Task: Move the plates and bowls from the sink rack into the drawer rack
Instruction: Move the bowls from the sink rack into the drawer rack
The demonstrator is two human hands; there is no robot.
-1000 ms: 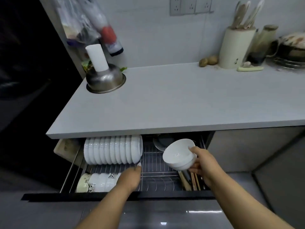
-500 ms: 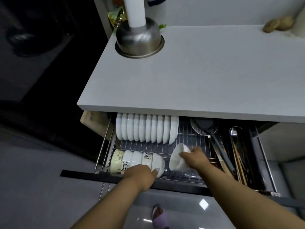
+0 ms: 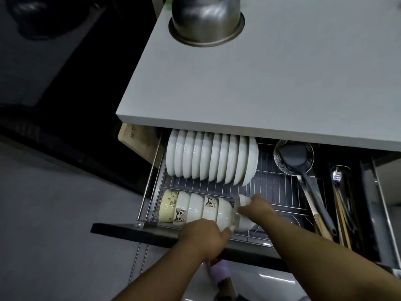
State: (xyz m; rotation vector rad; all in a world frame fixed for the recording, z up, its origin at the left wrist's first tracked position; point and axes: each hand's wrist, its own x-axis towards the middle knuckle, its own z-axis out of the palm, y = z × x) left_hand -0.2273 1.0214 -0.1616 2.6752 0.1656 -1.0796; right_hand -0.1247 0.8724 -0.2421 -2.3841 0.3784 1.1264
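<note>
The open drawer rack [image 3: 280, 187] sits under the white counter. Several white plates [image 3: 211, 160] stand on edge in its back row. In the front row a line of bowls [image 3: 195, 208] lies on its side, some with cat drawings. My right hand [image 3: 257, 208] grips a white bowl [image 3: 243, 213] on edge against the right end of that line. My left hand [image 3: 201, 237] rests on the last bowl of the line, steadying it with its thumb by the rim. The sink rack is out of view.
A steel mixing bowl [image 3: 206, 20] stands upside down on the counter [image 3: 282, 83] at the back left. A wire strainer and black spatula [image 3: 297, 159] lie in the drawer's right part, beside a cutlery compartment [image 3: 345, 205]. The drawer's dark front edge [image 3: 134, 230] lies below my hands.
My right hand brought the white bowl down into the drawer and left, up against the front row of bowls. My left hand stayed on that row. The view tilted downward.
</note>
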